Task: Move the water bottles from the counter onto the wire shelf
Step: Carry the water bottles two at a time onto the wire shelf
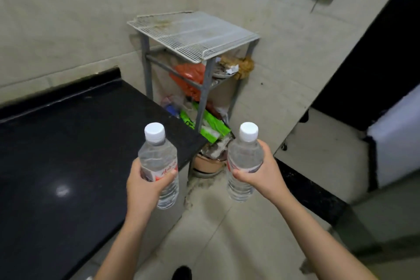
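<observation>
here, the left hand (145, 183) has its grip wrapped around the label band of one clear water bottle (158, 166), thumb across the front and fingers behind. the right hand (259, 168) has its grip closed the same way around a second water bottle (244, 161). both bottles are upright, white caps on, lifted in the air side by side but well apart. the left one hangs over the near corner of the black surface (68, 143), the right one over the tiled floor (216, 223) beyond that corner. the wire shelf (193, 33) stands ahead in the corner of the wall, just past the end of the surface; its top rack is white wire (some brownish staining near the back edge) and carries nothing. under it, the grey frame's lower levels are stuffed with an orange bag (188, 75), green packets (211, 125) and other clutter too jumbled to tell apart.
</observation>
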`<state>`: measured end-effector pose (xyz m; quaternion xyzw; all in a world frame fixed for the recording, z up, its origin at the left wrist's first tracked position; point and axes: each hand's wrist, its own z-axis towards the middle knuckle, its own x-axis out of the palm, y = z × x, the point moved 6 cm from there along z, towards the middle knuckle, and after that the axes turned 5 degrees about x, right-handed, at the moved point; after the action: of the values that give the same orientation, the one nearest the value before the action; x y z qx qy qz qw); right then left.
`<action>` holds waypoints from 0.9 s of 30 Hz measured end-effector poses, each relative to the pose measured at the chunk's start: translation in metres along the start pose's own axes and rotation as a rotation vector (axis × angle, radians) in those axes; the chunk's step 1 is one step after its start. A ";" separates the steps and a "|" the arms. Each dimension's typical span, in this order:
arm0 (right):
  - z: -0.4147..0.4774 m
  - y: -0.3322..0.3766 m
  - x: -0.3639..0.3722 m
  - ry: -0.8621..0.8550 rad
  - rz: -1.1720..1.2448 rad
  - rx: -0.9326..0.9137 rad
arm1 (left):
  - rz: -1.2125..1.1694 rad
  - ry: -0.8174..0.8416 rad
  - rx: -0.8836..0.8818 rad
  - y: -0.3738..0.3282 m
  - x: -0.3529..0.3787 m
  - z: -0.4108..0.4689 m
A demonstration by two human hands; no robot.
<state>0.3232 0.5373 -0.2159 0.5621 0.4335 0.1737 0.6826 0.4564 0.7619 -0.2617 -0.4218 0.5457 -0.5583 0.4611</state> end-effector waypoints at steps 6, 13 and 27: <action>0.066 -0.002 -0.060 -0.142 0.033 0.007 | -0.046 0.160 0.026 -0.018 0.095 0.063; 0.168 -0.020 -0.109 -0.140 0.079 -0.035 | -0.011 0.194 0.124 -0.030 0.184 0.130; 0.404 0.000 -0.188 0.027 0.217 -0.231 | -0.102 -0.233 0.331 -0.117 0.285 0.220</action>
<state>0.5350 0.1523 -0.1448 0.5209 0.3564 0.3025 0.7142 0.6017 0.4329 -0.1435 -0.4291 0.3674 -0.6104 0.5553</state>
